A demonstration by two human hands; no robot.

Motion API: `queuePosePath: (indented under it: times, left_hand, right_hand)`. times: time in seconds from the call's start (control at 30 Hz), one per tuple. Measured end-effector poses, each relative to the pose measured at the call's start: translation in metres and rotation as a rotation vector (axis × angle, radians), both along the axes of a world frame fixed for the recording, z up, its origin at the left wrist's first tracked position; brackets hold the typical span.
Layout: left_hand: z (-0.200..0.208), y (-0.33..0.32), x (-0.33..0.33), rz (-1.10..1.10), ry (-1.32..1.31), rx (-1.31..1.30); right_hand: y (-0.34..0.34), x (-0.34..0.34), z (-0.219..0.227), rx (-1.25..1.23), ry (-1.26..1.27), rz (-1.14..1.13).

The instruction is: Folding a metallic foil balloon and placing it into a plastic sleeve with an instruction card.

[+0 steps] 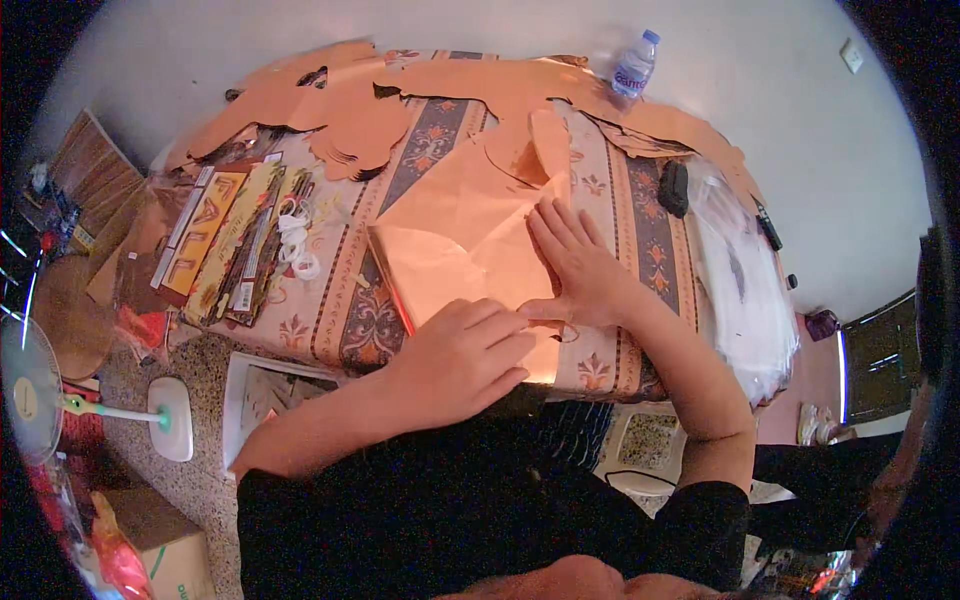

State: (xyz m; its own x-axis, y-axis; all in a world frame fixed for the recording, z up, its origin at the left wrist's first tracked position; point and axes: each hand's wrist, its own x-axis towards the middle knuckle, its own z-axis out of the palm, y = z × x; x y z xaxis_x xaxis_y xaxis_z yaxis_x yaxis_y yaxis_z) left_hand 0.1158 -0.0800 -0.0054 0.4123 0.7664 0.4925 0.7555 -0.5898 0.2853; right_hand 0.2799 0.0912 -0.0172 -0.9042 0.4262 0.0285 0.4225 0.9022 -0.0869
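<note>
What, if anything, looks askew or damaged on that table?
The shiny orange sheet beneath the left hand and right hand looks rumpled: creases cross it, and its far end appears curled rather than flat. I see no spill.

A clear water bottle (pixel 636 65) with a blue cap stands by the wall at the back of the table. The tablecloth (pixel 656 262) has flowers and dark stripes. On its left side lie flat, colorful packets (pixel 218 240), with some white rings (pixel 293 238) just beside them. On the right I see shiny clear plastic (pixel 738 285), a dark lump (pixel 674 188) and a black pen-like stick (pixel 768 228). A small round fan (pixel 30 395) is near a cardboard box (pixel 178 562), and the floor (pixel 208 360) is speckled.
</note>
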Motion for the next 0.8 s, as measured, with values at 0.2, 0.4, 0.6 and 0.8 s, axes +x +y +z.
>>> queuePosePath:
  times: [0.2, 0.4, 0.6, 0.8]
  left_hand:
    - [-0.016, 0.014, 0.011, 0.003, -0.031, -0.086]
    - [-0.022, 0.015, 0.019, 0.032, 0.037, -0.014]
    - [-0.021, 0.015, 0.020, 0.034, 0.064, 0.009]
    - [-0.023, 0.015, 0.022, 0.015, 0.062, 0.041]
  right_hand:
    - [0.005, 0.001, -0.008, 0.042, 0.015, 0.022]
    - [0.009, 0.003, -0.009, 0.038, 0.048, 0.052]
    - [0.009, 0.000, -0.010, 0.053, 0.037, 0.046]
    - [0.005, 0.001, -0.006, 0.065, -0.005, 0.024]
